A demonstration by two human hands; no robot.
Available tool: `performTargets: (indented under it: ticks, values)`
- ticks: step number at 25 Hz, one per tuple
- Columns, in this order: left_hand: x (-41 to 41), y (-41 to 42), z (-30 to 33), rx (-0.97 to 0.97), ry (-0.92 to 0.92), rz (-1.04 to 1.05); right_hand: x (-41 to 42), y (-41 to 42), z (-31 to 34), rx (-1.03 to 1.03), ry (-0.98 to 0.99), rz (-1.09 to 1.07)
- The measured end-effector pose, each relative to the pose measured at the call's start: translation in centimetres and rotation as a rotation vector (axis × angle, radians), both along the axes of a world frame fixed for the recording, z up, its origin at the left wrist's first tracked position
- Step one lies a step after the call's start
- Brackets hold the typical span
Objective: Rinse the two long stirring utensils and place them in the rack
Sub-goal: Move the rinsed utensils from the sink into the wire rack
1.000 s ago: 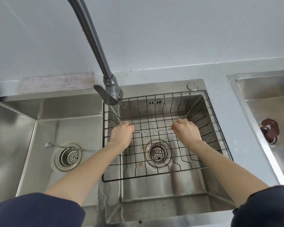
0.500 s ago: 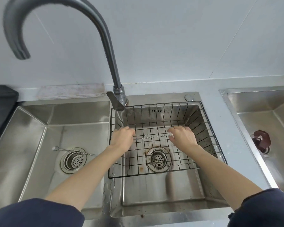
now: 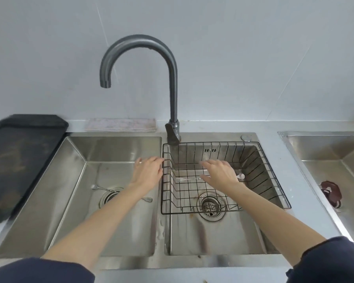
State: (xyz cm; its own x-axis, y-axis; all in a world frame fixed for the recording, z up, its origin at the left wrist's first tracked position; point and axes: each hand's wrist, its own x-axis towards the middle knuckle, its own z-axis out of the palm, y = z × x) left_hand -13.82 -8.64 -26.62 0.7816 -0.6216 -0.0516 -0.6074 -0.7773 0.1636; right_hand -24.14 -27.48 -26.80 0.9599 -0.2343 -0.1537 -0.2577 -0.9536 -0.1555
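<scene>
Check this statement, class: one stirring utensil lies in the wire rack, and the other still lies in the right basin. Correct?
Not quite. The head view shows the second utensil in the left basin, across its drain. The first utensil does lie in the wire rack.

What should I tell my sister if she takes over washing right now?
Left hand: open, empty, over the left sink basin by the rack's edge.
Right hand: open, over the wire rack, just above the first stirrer.
First stirrer lies in the rack, fork end left, spoon end right.
Second stirrer lies across the left basin's drain.
Faucet shows no water running.
Done: one stirrer racked.
Left: pick up the second, rinse it, put it in the rack.
</scene>
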Motion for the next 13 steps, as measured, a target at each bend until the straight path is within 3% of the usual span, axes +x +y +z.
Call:
performTargets:
  ticks: [13]
  values:
    - [7.0,13.7,-1.9,0.16,0.1,0.042,8.6,14.1,-1.6,0.066,-0.048,0.064]
